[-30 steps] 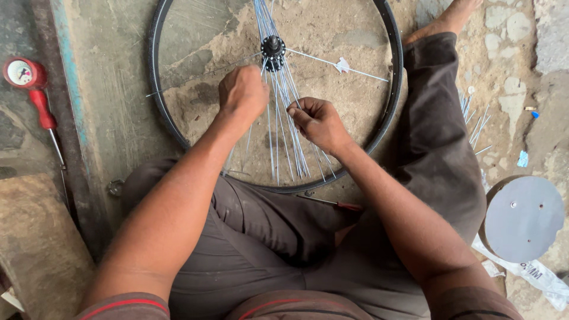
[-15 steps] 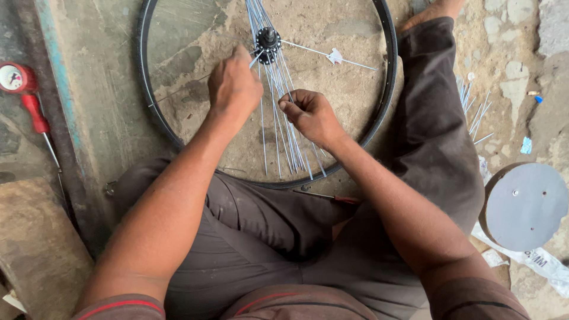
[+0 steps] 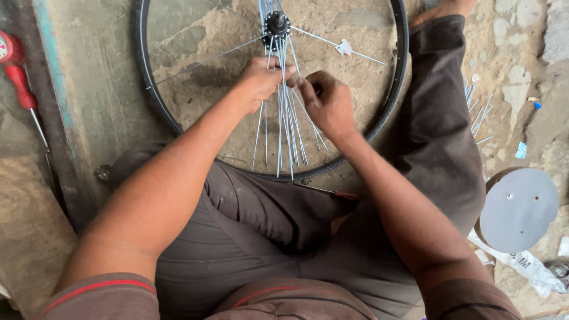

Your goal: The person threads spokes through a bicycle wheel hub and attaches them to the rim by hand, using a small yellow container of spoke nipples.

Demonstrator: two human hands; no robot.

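The bundle of loose spokes hangs from the hub of the bicycle rim, which lies on the ground between the person's legs. Both hands have moved up the bundle toward the hub in the last second, so the work has shifted to the spoke heads. The left hand pinches spokes near the top; the right hand seems to grip one too, though blur hides its fingertips. A red screwdriver lies well apart at the left, a grey disc at the right.

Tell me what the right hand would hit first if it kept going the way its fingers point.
Probably the left hand: the right hand points up-left across the loose spokes, its fingers almost touching it. Depth is unclear.
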